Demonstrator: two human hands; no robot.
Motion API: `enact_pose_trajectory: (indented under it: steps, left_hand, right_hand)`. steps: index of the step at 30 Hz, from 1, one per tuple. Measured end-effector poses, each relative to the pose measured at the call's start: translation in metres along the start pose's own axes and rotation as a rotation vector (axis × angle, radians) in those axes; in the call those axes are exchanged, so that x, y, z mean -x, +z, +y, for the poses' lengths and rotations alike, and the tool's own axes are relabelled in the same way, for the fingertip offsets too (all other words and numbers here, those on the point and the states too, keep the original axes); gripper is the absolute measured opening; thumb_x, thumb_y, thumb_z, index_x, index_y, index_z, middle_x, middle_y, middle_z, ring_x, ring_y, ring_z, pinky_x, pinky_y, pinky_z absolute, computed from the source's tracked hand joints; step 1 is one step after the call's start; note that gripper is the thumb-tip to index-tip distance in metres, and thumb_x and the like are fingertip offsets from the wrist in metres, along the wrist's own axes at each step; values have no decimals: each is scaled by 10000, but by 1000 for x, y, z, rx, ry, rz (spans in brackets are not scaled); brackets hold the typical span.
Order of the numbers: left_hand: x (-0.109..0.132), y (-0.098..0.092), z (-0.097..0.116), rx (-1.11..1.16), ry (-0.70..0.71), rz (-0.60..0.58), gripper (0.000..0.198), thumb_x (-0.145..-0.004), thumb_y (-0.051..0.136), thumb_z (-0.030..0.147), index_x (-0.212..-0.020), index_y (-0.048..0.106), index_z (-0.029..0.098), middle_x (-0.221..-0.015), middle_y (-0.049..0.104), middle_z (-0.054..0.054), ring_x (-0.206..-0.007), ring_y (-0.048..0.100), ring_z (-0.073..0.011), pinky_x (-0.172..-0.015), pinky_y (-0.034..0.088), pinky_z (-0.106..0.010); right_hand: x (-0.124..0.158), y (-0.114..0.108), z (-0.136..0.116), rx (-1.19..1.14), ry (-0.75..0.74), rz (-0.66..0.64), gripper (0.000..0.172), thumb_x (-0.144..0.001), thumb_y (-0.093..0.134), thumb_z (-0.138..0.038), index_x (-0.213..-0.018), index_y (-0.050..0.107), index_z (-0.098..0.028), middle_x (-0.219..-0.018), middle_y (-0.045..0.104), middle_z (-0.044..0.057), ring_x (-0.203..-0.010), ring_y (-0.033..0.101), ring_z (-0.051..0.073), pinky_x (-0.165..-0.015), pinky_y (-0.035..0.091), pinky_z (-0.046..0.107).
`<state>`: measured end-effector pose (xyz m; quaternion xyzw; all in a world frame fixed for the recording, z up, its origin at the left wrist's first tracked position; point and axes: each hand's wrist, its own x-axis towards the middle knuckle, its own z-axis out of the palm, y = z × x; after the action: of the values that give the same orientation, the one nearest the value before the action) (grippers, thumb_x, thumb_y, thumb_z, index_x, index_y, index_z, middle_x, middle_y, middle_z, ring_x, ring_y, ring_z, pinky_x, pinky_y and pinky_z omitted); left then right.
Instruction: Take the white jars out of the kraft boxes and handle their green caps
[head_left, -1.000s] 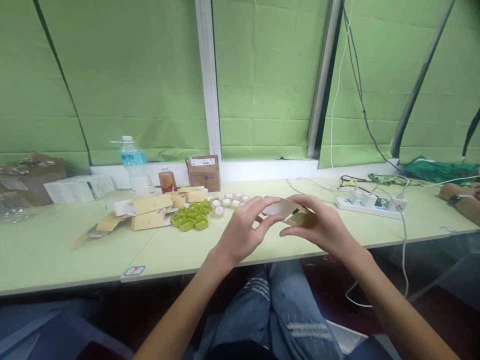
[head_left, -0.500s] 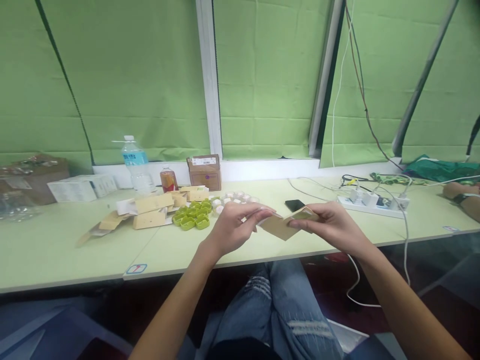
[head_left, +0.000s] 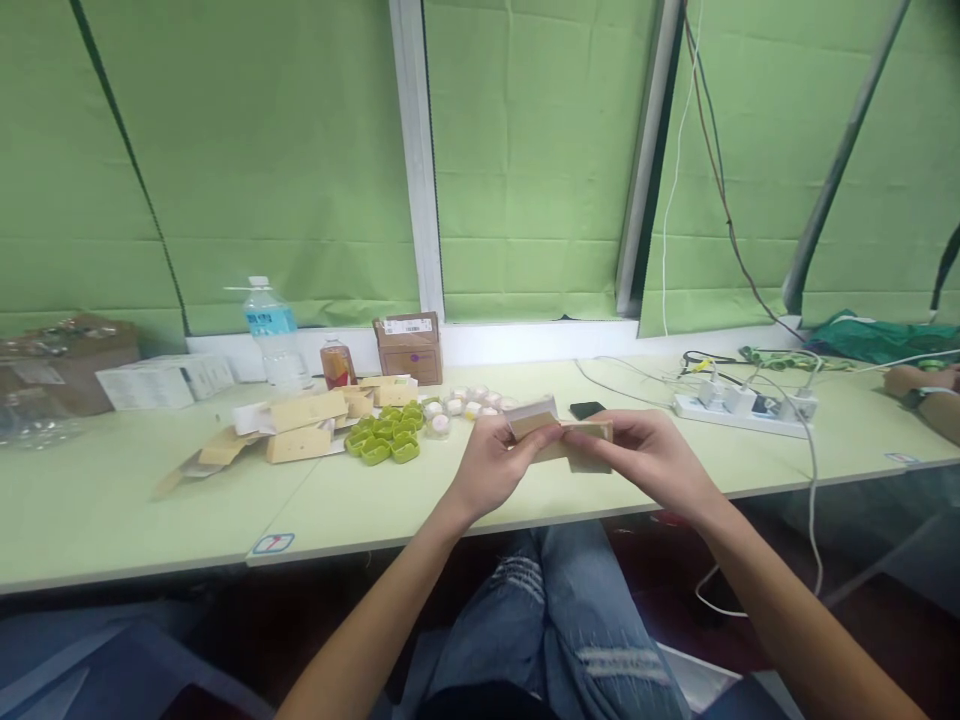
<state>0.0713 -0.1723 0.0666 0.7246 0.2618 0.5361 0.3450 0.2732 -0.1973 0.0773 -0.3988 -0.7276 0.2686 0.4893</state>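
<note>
A small folded cardboard box (head_left: 531, 425), tan with a pale flap, is gripped between my two hands above the table's front part. My left hand (head_left: 489, 468) pinches its left side, thumb on the near face. My right hand (head_left: 654, 456) holds the right side, its thumb close to the left thumb. Part of the box is hidden behind the fingers. Green cup-like pieces (head_left: 382, 434) lie left of my left hand, beside small clear-cased items with white and pink parts (head_left: 439, 424). Further left is a pile of flat tan cardboard boxes (head_left: 300, 442).
A dark phone (head_left: 587, 410) lies behind my hands. A white power strip (head_left: 742, 414) with plugs and cables is on the right, near another person's arm (head_left: 937, 400). A water bottle (head_left: 274, 335), an amber bottle (head_left: 337, 364) and a brown carton (head_left: 409, 348) stand at the back.
My hands have come closer together, the left moving to the right. The cardboard between them has turned and folded, with a pale flap now raised on its left side.
</note>
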Motion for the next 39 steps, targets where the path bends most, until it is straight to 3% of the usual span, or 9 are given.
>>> enact_pose_trajectory:
  steps: [7, 13, 16, 18, 21, 25, 29, 34, 39]
  left_hand:
    - [6, -3, 5, -17, -121, -109, 321, -861, 743, 419, -973, 790, 121, -933, 797, -78, -820, 738, -204, -682, 576, -264]
    - [4, 6, 5, 86, -137, -118, 334, -760, 844, 356, -995, 784, 125, -1008, 802, -97, -901, 754, -222, -811, 609, -314]
    - [5, -11, 12, -11, -126, -139, 301, -794, 811, 353, -995, 787, 131, -989, 804, -92, -870, 756, -217, -765, 610, -307]
    - [9, -39, 20, -179, -95, -109, 286, -822, 780, 367, -1001, 793, 145, -969, 805, -82, -833, 753, -214, -727, 603, -304]
    - [14, -107, 33, -652, -9, 59, 282, -915, 640, 396, -967, 810, 177, -854, 796, -56, -759, 734, -223, -709, 581, -332]
    - [7, -215, 38, -1386, 55, 284, 465, -917, 453, 185, -1310, 696, 233, -1265, 734, -47, -1167, 662, -275, -983, 516, -413]
    - [-6, -293, -1, -1729, -134, 136, 591, -889, 416, 111, -1475, 487, 89, -1464, 567, -184, -1340, 512, -316, -1104, 404, -469]
    - [2, -333, -71, -1696, -504, -36, 723, -927, 500, 547, -1486, 470, 91, -1470, 511, -288, -1345, 460, -465, -1118, 162, -775]
    - [25, -348, -109, -1593, -427, 48, 1037, -792, 456, 846, -1566, 405, 158, -1615, 369, -246, -1452, 326, -509, -1157, 27, -761]
  right_hand:
    - [5, -20, -11, 187, -136, 30, 286, -884, 721, -484, -841, 794, -211, -815, 777, 56, -754, 695, 206, -650, 538, 291]
    - [5, -7, -4, 81, -172, 47, 299, -893, 733, -476, -813, 738, -187, -751, 744, 48, -664, 654, 168, -577, 497, 267]
    - [4, 1, -3, 35, -167, 60, 299, -894, 735, -484, -866, 761, -188, -727, 744, 45, -656, 672, 174, -595, 528, 280]
    - [2, 1, -1, -25, -149, 25, 302, -896, 735, -482, -998, 768, -199, -809, 775, 54, -744, 724, 199, -697, 583, 310]
    - [-2, -8, 6, -54, -107, 17, 383, -888, 744, -487, -1162, 733, -221, -974, 792, 75, -870, 757, 227, -816, 610, 353]
    - [-7, -25, 20, 36, -84, 142, 395, -885, 729, -524, -1125, 750, -211, -969, 789, 91, -834, 764, 241, -779, 620, 367]
    - [-11, -26, 29, 144, -96, 158, 396, -904, 688, -552, -1070, 761, -200, -955, 787, 95, -805, 767, 247, -746, 619, 365]
    - [-15, -16, 36, 247, -131, 39, 442, -933, 619, -586, -1046, 759, -182, -953, 784, 102, -788, 754, 236, -763, 628, 380]
    - [-17, -12, 45, 299, -137, -30, 416, -967, 587, -543, -1060, 751, -173, -1015, 780, 113, -844, 745, 237, -780, 616, 382]
